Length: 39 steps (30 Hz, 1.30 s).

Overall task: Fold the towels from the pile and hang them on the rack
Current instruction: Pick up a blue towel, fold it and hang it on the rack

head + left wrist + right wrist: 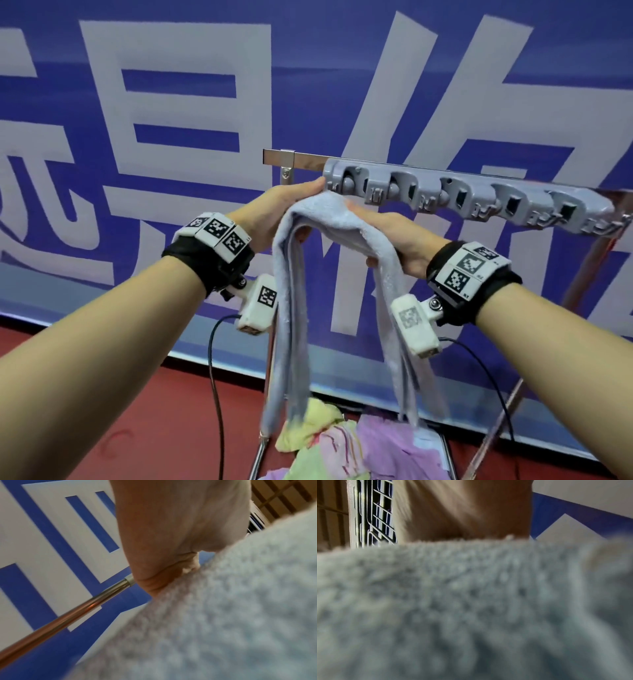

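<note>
A folded pale blue towel is held up between my two hands, its ends hanging down in two long strips. My left hand grips its left side and my right hand grips its right side. The towel's top fold is just in front of the left end of the grey rack, which is fixed to a metal bar. The towel fills much of the left wrist view below my left hand. In the right wrist view the towel hides my right hand's fingers.
A pile of yellow, pink and purple towels lies low down on a metal-framed stand. Behind stands a blue banner with large white characters. A slanted metal pole of the stand runs beside my left hand. The floor is red.
</note>
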Available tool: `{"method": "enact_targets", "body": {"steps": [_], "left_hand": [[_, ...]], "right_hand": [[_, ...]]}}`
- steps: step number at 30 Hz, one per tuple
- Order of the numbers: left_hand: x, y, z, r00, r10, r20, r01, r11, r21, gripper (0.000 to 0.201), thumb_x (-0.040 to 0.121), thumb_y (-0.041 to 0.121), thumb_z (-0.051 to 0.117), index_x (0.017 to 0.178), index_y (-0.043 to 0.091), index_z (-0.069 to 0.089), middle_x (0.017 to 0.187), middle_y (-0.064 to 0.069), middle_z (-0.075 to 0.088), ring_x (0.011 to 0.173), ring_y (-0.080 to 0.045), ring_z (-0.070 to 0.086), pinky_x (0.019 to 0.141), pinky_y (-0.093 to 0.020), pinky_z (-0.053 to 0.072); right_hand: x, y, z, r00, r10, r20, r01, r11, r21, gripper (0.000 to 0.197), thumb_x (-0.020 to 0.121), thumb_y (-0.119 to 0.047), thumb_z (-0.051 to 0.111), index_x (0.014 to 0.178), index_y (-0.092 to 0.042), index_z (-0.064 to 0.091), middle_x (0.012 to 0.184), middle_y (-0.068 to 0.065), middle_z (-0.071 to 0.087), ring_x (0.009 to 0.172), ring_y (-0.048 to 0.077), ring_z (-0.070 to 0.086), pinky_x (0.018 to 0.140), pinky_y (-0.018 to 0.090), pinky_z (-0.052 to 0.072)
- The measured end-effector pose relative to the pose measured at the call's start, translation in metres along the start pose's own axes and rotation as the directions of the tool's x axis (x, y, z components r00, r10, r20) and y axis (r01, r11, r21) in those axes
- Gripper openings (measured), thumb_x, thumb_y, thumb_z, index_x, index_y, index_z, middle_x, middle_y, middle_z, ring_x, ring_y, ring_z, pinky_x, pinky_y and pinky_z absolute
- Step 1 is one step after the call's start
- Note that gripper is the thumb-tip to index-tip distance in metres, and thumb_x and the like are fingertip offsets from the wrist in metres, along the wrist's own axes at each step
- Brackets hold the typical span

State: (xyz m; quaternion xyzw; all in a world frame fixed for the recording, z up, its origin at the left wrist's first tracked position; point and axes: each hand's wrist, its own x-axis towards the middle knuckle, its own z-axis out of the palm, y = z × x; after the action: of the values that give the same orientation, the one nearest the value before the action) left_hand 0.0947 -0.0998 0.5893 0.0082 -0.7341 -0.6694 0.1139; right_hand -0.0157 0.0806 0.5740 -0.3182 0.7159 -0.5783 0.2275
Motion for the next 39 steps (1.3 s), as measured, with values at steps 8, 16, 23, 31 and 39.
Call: {"method": "enact_targets", "body": {"steps": [8,16,23,31,39], "left_hand": [[0.019,0.02,-0.012,0.978,0.162,-0.128,-0.127,0.962,0.243,0.028,0.099,0.032,0.062,0.079,0.012,0.061,0.07,0.002,0.057,0.065,-0.012,0.054,0.061,-0.022,0.044],[0.057,0.04,-0.028,0.929,0.271,-0.253,-0.211,0.948,0.237,0.033,0.099,0.039,0.06,0.089,0.008,0.061,0.079,-0.009,0.056,0.069,-0.017,0.055,0.065,-0.026,0.048],[0.095,0.002,-0.035,0.864,0.184,-0.468,-0.123,0.98,0.158,0.041,0.099,0.04,0.059,0.079,0.006,0.069,0.071,-0.003,0.064,0.07,-0.017,0.059,0.069,-0.03,0.051],[0.089,-0.065,-0.033,0.922,0.009,-0.387,0.04,0.992,0.117,0.037,0.092,0.047,0.067,0.076,0.014,0.068,0.074,0.0,0.068,0.07,-0.015,0.059,0.065,-0.023,0.047],[0.077,-0.113,-0.018,0.939,-0.003,-0.343,0.065,0.984,0.168,0.04,0.093,0.054,0.055,0.084,0.015,0.054,0.078,-0.009,0.051,0.07,-0.019,0.046,0.067,-0.03,0.041]], "right_hand": [[0.002,-0.004,-0.001,0.998,-0.055,0.029,0.046,0.967,0.252,0.044,0.1,-0.056,0.051,0.113,-0.02,0.073,0.077,-0.009,0.071,0.065,0.004,0.064,0.053,0.021,0.048],[0.024,0.006,0.01,0.994,-0.066,-0.085,0.089,0.949,0.302,0.033,0.094,-0.051,0.067,0.096,-0.019,0.072,0.06,-0.008,0.06,0.052,0.008,0.053,0.052,0.025,0.043],[0.049,0.017,0.008,0.999,-0.016,-0.044,0.033,0.911,0.412,0.035,0.097,-0.046,0.065,0.115,-0.016,0.071,0.063,-0.002,0.066,0.049,0.009,0.061,0.045,0.023,0.047],[0.068,0.032,-0.001,0.969,-0.053,-0.24,0.106,0.971,0.213,0.05,0.079,-0.064,0.077,0.107,-0.023,0.079,0.096,-0.005,0.08,0.09,0.009,0.075,0.075,0.026,0.056],[0.076,0.088,-0.002,0.953,-0.135,-0.272,0.139,0.99,-0.002,0.049,0.09,-0.052,0.073,0.097,-0.003,0.07,0.09,0.001,0.074,0.087,0.016,0.068,0.082,0.031,0.054]]}}
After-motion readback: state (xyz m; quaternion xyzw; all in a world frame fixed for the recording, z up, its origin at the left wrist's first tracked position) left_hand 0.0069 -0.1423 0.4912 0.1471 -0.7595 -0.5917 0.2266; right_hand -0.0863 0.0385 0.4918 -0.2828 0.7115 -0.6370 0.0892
